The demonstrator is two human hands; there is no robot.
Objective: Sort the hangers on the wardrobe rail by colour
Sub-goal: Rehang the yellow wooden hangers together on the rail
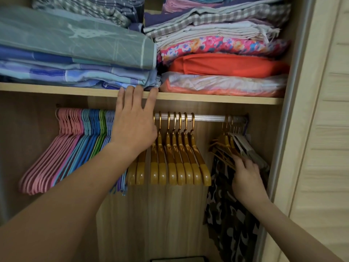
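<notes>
A silver rail (pixel 207 118) runs under the shelf. At its left end hang pink hangers (pixel 54 157), then teal and blue hangers (pixel 88 133), a few green hangers (pixel 102 127) and lilac ones. In the middle hang several amber hangers (pixel 179 163). At the far right is a bunch of thin wooden and white hangers (pixel 236 144). My left hand (pixel 132 121) reaches up in front of the rail, fingers straight, tips touching the shelf edge. My right hand (pixel 245 178) has its fingers on the right-hand bunch; its grip is hidden.
The shelf (pixel 217 98) above carries stacks of folded bedding (pixel 75 53) and coloured fabrics (pixel 222 69). A camouflage garment (pixel 226 214) hangs under the right bunch. The wardrobe's sliding door frame (pixel 294 91) stands close on the right. The rail is bare between the amber and right groups.
</notes>
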